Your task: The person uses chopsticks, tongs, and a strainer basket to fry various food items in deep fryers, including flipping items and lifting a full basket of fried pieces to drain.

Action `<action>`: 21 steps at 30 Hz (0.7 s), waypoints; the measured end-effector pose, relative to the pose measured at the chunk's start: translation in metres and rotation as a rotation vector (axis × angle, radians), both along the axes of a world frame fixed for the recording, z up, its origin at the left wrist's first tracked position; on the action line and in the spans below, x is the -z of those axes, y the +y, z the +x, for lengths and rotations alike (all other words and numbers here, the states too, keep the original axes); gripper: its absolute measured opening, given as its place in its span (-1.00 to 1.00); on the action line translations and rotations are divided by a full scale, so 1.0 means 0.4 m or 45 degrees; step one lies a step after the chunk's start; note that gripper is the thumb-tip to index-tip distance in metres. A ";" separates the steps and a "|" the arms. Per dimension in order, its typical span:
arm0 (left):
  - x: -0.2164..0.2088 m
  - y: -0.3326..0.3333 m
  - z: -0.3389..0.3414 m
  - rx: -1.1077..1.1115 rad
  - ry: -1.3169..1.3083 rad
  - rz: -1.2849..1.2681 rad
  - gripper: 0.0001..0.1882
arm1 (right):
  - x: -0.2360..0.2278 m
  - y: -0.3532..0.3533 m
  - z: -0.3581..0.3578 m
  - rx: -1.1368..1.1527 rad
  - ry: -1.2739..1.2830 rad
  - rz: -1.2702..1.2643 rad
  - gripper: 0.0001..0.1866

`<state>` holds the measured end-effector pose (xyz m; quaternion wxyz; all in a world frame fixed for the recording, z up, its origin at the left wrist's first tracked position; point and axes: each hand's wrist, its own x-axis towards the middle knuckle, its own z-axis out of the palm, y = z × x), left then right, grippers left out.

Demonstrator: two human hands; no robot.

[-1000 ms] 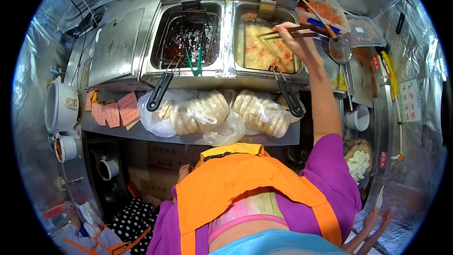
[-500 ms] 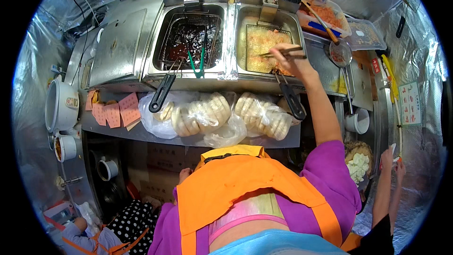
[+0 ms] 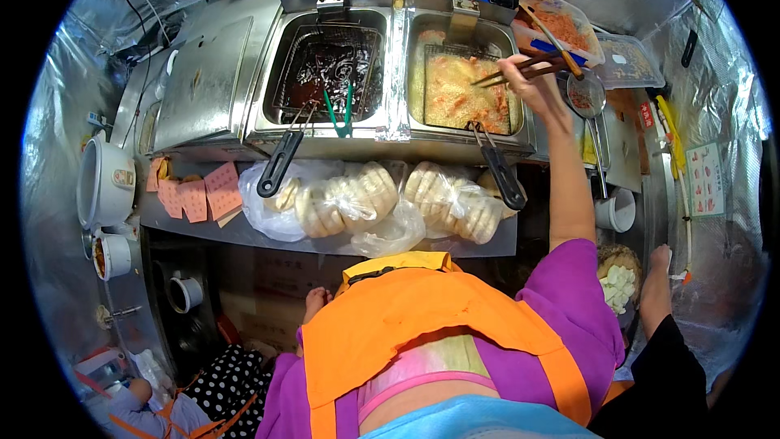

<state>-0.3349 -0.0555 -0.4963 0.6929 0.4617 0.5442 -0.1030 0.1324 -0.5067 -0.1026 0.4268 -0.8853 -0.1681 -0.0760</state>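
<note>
My right hand (image 3: 532, 89) is closed around a pair of dark chopsticks (image 3: 490, 78). Their tips are over the right fryer (image 3: 414, 97), where orange-pink pieces (image 3: 455, 75) bubble in pale oil within a wire basket. That basket's black handle (image 3: 505, 179) juts toward me over the counter edge. Only part of my left hand (image 3: 317, 302) shows beside my orange apron; its fingers are too small and hidden to read. In the left fryer (image 3: 268, 89), dark oil surrounds another wire basket, and green-handled tongs (image 3: 341, 110) lean at its front.
Bagged pale flat breads (image 3: 349, 195) line the counter before the fryers. Behind my right hand stand a tub of orange shreds (image 3: 561, 20) and a skimmer (image 3: 587, 96). A co-worker's arm (image 3: 656, 297) reaches in at the right; another person (image 3: 231, 386) is at lower left.
My right hand and the chopsticks have shifted right, uncovering more of the frying pieces, which have spread apart. At the right, the co-worker's arms have moved; one is now visible.
</note>
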 end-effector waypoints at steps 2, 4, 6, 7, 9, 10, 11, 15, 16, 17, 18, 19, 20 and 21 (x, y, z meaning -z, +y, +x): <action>0.029 0.015 -0.035 0.074 -0.033 -0.008 -0.94 | -0.035 0.005 -0.007 0.085 -0.131 -0.046 -0.71; 0.091 0.031 -0.066 0.167 -0.076 -0.038 -0.94 | -0.055 0.015 -0.012 0.090 -0.171 -0.142 -0.72; 0.125 0.047 -0.073 0.266 -0.117 -0.057 -0.94 | -0.014 -0.034 0.003 0.110 -0.027 -0.196 -0.72; 0.127 0.060 -0.076 0.312 -0.138 -0.061 -0.94 | 0.022 -0.065 0.007 0.121 0.051 -0.215 -0.72; 0.153 0.064 -0.091 0.277 -0.173 -0.069 -0.95 | 0.039 -0.075 -0.010 0.096 0.044 -0.176 -0.71; 0.177 0.054 -0.117 0.196 -0.180 -0.067 -0.95 | 0.008 -0.039 -0.025 0.093 0.055 -0.049 -0.71; 0.149 0.031 -0.089 0.070 -0.081 -0.045 -0.94 | -0.023 -0.029 -0.042 0.131 0.076 0.071 -0.72; -0.014 0.006 0.018 0.163 -0.019 -0.014 -0.93 | -0.026 -0.065 -0.031 0.243 -0.068 -0.059 -0.70; -0.096 -0.015 0.064 0.180 -0.013 -0.002 -0.92 | 0.017 -0.076 -0.041 0.228 0.056 -0.012 -0.70; -0.144 -0.027 0.094 0.190 -0.008 0.012 -0.92 | 0.034 -0.074 -0.060 0.205 0.178 0.038 -0.70; -0.147 -0.033 0.093 0.196 -0.021 -0.004 -0.92 | 0.029 -0.015 -0.089 0.242 0.192 0.080 -0.69; -0.145 -0.029 0.095 0.220 -0.030 -0.019 -0.91 | 0.045 -0.004 -0.098 0.191 0.111 0.162 -0.71; -0.144 -0.025 0.095 0.246 -0.040 -0.036 -0.91 | 0.040 -0.007 -0.104 0.219 0.129 0.251 -0.73; -0.100 -0.006 0.074 0.352 -0.070 -0.055 -0.91 | 0.009 0.005 -0.111 0.236 0.152 0.344 -0.74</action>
